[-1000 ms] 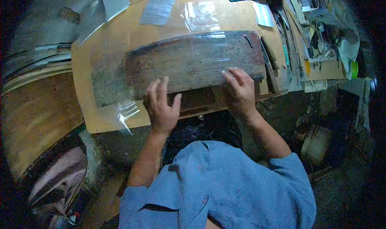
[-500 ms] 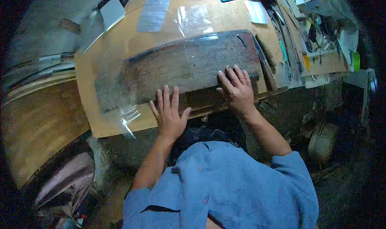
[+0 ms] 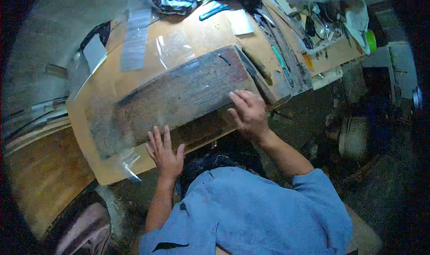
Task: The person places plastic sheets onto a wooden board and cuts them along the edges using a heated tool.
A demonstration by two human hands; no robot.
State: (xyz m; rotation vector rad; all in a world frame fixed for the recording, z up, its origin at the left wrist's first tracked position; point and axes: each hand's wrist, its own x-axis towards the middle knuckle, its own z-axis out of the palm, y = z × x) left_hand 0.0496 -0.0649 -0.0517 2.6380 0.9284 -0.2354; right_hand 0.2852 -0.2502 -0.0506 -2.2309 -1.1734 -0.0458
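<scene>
dark, worn grey-brown board with a curved far edge [image 3: 179, 93] lies slantwise on the tan wooden tabletop [image 3: 83, 120], just beyond both hands. left hand [image 3: 165, 158] is palm down at the board's near edge, left of its middle, fingers spread, thumb apart. right hand [image 3: 251, 114] is at the board's near right corner, fingers bent and close together, thumb below; can't tell if it pinches anything or touches the board. short black curved piece [image 3: 225, 59] sits on the board near its far right corner. crumpled clear plastic film [image 3: 130, 158] at the near left. dark brown wooden stick [image 3: 255, 63] just right of the board. beyond the board: clear plastic sheet [image 3: 174, 49], long translucent strip [image 3: 135, 40], silvery rectangular sheet [image 3: 241, 22], blue-handled cutter [image 3: 214, 11], black-and-white plastic bag [image 3: 174, 0]. slim green item [image 3: 278, 57] farther right, bright green round item [image 3: 371, 41] at the far right. any print on the bag is too blurred to read.
</scene>
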